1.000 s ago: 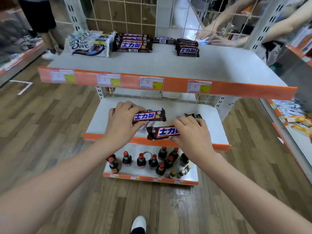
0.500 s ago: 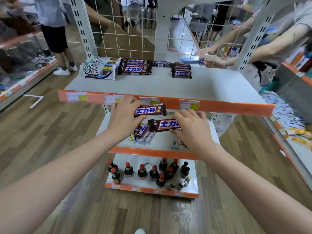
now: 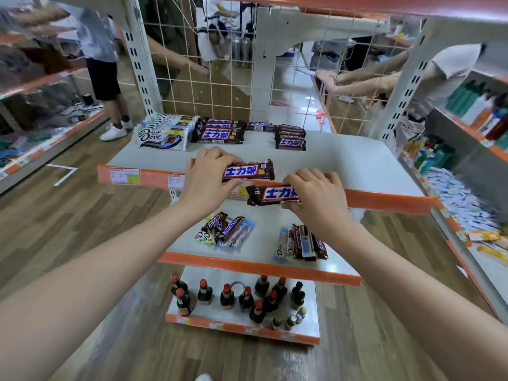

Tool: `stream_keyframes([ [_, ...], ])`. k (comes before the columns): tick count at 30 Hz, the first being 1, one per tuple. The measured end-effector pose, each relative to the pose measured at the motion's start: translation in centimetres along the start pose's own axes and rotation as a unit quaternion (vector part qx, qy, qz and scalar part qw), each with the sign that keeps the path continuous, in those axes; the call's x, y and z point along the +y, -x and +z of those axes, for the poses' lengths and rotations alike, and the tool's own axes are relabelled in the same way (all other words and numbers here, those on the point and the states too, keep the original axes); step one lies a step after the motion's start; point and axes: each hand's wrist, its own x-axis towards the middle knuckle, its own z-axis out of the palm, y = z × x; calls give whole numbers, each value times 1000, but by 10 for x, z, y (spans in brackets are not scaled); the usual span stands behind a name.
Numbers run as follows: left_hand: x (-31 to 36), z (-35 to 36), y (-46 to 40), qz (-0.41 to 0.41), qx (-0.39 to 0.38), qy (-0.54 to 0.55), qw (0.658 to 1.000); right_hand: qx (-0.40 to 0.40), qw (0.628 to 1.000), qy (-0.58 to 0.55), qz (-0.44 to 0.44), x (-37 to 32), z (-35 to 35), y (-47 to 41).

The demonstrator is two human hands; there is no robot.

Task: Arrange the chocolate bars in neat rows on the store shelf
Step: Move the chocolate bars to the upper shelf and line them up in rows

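Moved: both hands have come up with their bars, from low by the middle shelf to the front of the top shelf.
Left hand: the left hand [image 3: 204,179] grips one end of a brown chocolate bar [image 3: 249,170], fingers curled round it. This bar is held flat, over the front edge of the top shelf [image 3: 343,160].
Right hand: the right hand [image 3: 319,198] grips a second chocolate bar [image 3: 270,195], fingers curled over its right end. This bar is held just below and to the right of the first one, in front of the orange shelf strip [image 3: 384,200].
Top shelf, at the back: a pile of white chocolate bags [image 3: 162,134], then a stack of brown bars [image 3: 220,132], one single bar [image 3: 259,126], and another stack of bars [image 3: 290,137], side by side along the wire grid.
Middle shelf: a loose heap of bars [image 3: 226,231] on the left and a second loose heap [image 3: 302,243] on the right, well apart.
Bottom shelf: small dark bottles with red caps [image 3: 228,295] stand close together.
Around: wooden floor [image 3: 68,215]; other people's arms [image 3: 365,81] show behind the grid.
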Motion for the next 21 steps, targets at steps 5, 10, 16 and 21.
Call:
stream_keyframes([
  [5, -1, 1, -11, -1, 1, 3, 1000, -20, 1000, -1, -2, 5, 0, -8],
  [10, -10, 4, -23, -1, 3, 4, 1000, -31, 1000, 0, -1, 7, 4, -19],
  [16, -33, 11, -44, -4, -3, 2, 1000, -20, 1000, 17, 10, 4, 21, -39],
  [21, -56, 15, -65, -13, -20, 5, 1000, -25, 999, 16, 16, 0, 33, -64],
])
